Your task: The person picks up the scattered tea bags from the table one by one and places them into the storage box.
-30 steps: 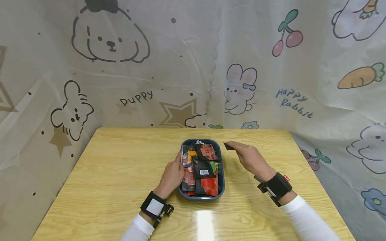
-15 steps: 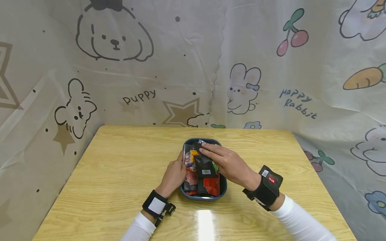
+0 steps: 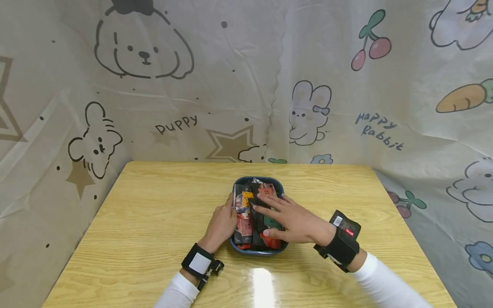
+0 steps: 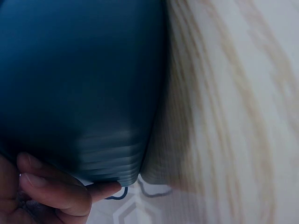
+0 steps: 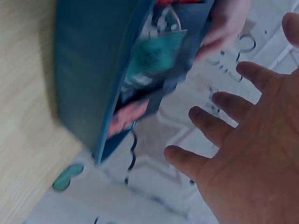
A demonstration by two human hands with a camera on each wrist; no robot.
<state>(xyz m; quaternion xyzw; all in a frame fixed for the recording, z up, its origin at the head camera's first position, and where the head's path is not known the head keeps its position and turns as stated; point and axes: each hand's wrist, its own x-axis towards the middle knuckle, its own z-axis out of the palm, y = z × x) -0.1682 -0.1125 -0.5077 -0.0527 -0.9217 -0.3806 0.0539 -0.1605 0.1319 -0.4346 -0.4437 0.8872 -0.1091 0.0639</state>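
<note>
A dark blue basin (image 3: 259, 253) stands on the table, filled with small flat packets in mostly black wrappers. One packet with a green label (image 3: 271, 223) lies on top at its right front, beside a red-labelled packet (image 3: 244, 226). My left hand (image 3: 221, 222) rests against the basin's left side; in the left wrist view its fingers (image 4: 60, 193) touch the ribbed outer wall, some of them bent. Over the basin's right half, my right hand (image 3: 294, 218) is spread with nothing in its grasp. Its fingers (image 5: 210, 126) stand apart from the packets in the right wrist view.
The wood-grain table (image 3: 165, 192) extends on both sides of the basin. A pale printed curtain (image 3: 239, 85) hangs behind it and along both sides. Black wrist straps with small cameras (image 3: 218, 267) sit on both forearms.
My right hand has brought a dark packet in from the right, let go of it over the basin and spread its fingers. A green label now shows on top. My left hand stays put.
</note>
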